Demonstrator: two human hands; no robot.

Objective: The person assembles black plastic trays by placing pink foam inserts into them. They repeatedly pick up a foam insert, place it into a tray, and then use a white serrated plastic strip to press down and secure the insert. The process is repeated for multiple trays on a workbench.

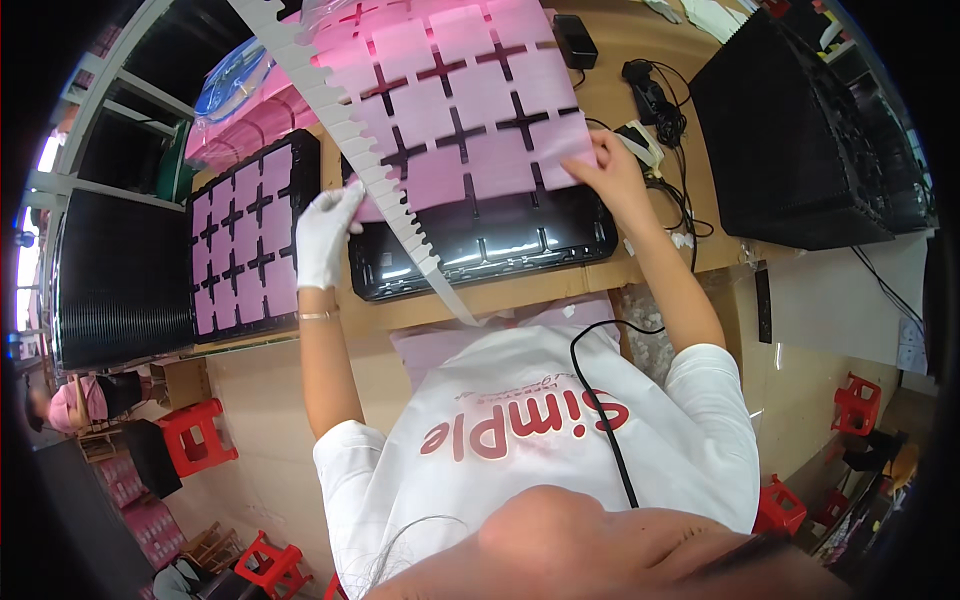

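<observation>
A pink sheet [455, 165] with rows of cross-shaped cutouts spans the space between my hands, above a black plastic tray [490, 245] whose near edge shows below it. My left hand [328, 235], in a white glove, has its fingers closed at the sheet's near left corner. At the near right, my bare right hand [612, 180] grips the sheet's edge between thumb and fingers. A pale grey notched strip [375, 180] crosses the view diagonally in front of the sheet, close to my left hand. Most of the tray is hidden beneath the sheet.
To the left, another black tray [312, 160] carries a pink cut-out sheet [243, 262], beside a tall stack of black trays [120, 275]. More stacked trays [810, 140] stand at the right. Black cables [672, 120] lie right of my right hand. Red stools [200, 437] are on the floor.
</observation>
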